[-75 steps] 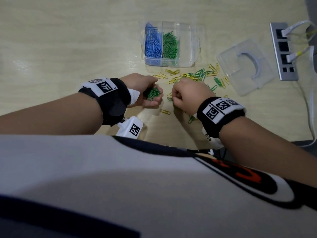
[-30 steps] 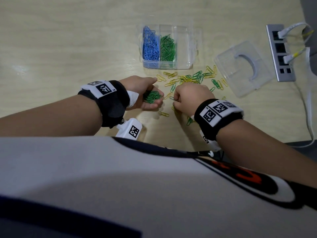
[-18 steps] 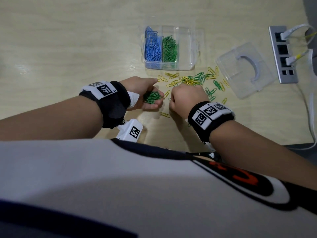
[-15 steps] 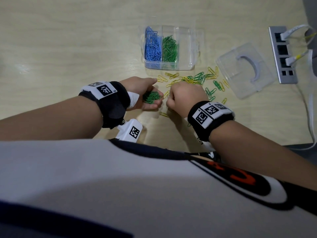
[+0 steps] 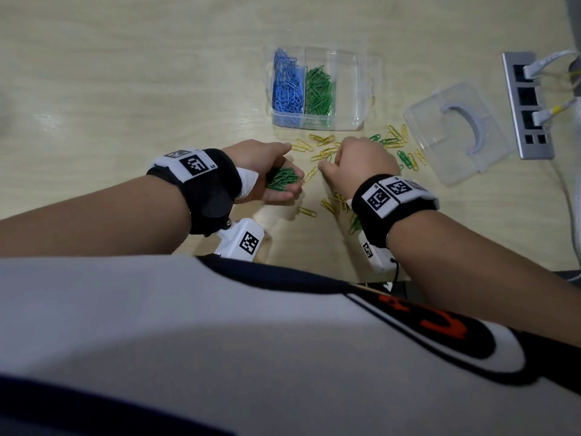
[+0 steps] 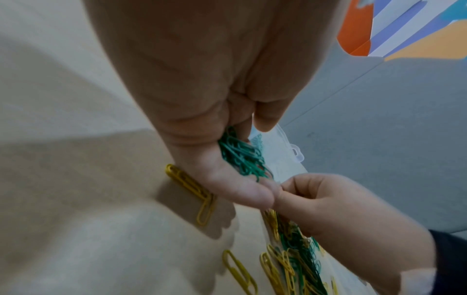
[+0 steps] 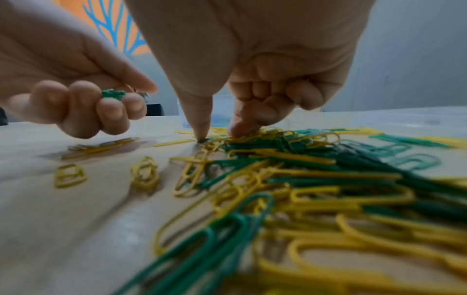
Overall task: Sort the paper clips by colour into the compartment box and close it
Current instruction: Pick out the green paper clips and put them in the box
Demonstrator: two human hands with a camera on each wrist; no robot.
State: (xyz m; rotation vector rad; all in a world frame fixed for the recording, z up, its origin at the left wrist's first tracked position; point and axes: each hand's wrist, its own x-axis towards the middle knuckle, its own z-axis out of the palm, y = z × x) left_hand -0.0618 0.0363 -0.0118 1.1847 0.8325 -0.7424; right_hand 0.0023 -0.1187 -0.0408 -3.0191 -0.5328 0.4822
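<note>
Pale wooden table (image 5: 125, 89), clips scattered near the compartment box (image 5: 345, 89).
Your left hand (image 5: 267, 174) cups green clips (image 5: 283, 180); your right hand (image 5: 361, 165) pinches into the mixed pile (image 7: 303, 179).

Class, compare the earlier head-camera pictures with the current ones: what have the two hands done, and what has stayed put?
The right hand has shifted left towards the left hand, its fingertips now down in the loose clips. The left hand still cups its green clips. The box and lid are unmoved.
</note>
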